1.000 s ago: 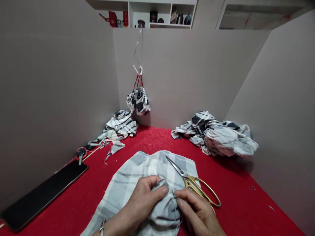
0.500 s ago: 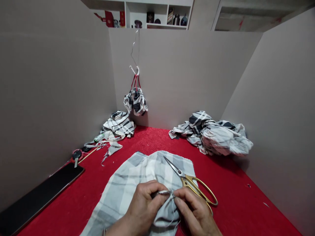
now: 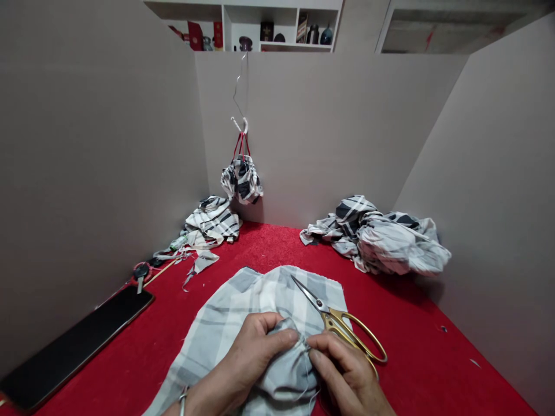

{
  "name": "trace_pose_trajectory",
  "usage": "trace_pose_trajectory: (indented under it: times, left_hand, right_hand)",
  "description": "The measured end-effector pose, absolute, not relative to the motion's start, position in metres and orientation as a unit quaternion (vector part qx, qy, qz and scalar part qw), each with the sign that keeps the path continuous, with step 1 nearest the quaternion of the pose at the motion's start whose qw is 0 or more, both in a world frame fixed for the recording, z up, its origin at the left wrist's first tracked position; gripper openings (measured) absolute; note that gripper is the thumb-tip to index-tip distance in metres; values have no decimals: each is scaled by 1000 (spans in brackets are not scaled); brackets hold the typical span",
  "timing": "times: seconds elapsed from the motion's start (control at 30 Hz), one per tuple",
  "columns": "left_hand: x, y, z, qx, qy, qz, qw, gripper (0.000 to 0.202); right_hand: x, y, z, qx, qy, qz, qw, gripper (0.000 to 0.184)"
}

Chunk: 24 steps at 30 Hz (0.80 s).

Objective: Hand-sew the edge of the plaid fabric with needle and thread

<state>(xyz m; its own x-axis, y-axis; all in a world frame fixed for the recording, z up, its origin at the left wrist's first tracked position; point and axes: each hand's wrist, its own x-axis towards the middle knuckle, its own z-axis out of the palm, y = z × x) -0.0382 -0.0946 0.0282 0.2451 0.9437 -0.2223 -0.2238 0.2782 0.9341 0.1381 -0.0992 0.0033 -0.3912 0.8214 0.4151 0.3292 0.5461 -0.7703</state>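
A grey plaid cloth (image 3: 243,306) lies spread on the red table (image 3: 407,358) in front of me. My left hand (image 3: 243,364) pinches a gathered fold of this cloth between thumb and fingers. My right hand (image 3: 347,375) is closed in a pinch right beside it, at the same bunched spot, with thin thread trailing below. Gold-handled scissors (image 3: 342,326) rest shut on the cloth just beyond my right hand, blades pointing to the far left.
A heap of plaid fabric (image 3: 381,237) sits at the back right, a smaller pile (image 3: 212,222) with scraps at the back left. A plaid bundle (image 3: 241,180) hangs from a hook on the back wall. A black phone (image 3: 73,346) and a key (image 3: 141,271) lie at the left edge.
The view shifted slightly left and back. My hands kept pinching the same fold, with small finger movements; the scissors did not move.
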Motion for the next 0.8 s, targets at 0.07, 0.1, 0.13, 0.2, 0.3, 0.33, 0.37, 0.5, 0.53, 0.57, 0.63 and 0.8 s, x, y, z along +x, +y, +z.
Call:
trace_pose_trajectory:
  times: [0.07, 0.1, 0.13, 0.2, 0.3, 0.33, 0.37, 0.5, 0.53, 0.57, 0.63, 0.8]
  left_hand:
    - [-37, -93, 28, 408, 439, 428, 676, 22]
    - [-37, -93, 28, 407, 436, 427, 680, 21]
    - [-37, -93, 28, 406, 433, 427, 682, 21]
    - [-36, -93, 28, 405, 433, 429, 681, 21]
    - [-37, -94, 28, 396, 443, 430, 680, 20]
    - [-37, -94, 28, 392, 446, 430, 680, 19]
    - [-37, -94, 29, 387, 449, 431, 680, 18]
    - [-38, -93, 29, 376, 438, 437, 689, 16]
    - [-38, -93, 28, 375, 433, 438, 693, 16]
    - [-38, -92, 28, 372, 429, 439, 696, 16]
    - [-38, -92, 27, 367, 429, 440, 698, 16]
    - [-39, -93, 26, 353, 420, 438, 712, 17]
  right_hand:
    - [138, -99, 3, -362, -782, 302, 408, 19]
    - [139, -99, 2, -360, -782, 304, 408, 20]
    - [139, -98, 2, -360, -781, 309, 407, 20]
    - [140, -98, 1, -366, -776, 319, 403, 21]
    - [141, -98, 0, -375, -768, 333, 398, 23]
    - [141, -98, 1, -377, -767, 336, 396, 24]
    - [142, -98, 2, -375, -766, 339, 397, 24]
    - [141, -101, 7, -366, -764, 347, 403, 21]
    - [141, -101, 8, -367, -762, 350, 403, 21]
    - [141, -102, 8, -371, -759, 353, 403, 21]
    - [140, -103, 8, -376, -753, 358, 404, 20]
    - [142, -101, 5, -368, -754, 362, 407, 20]
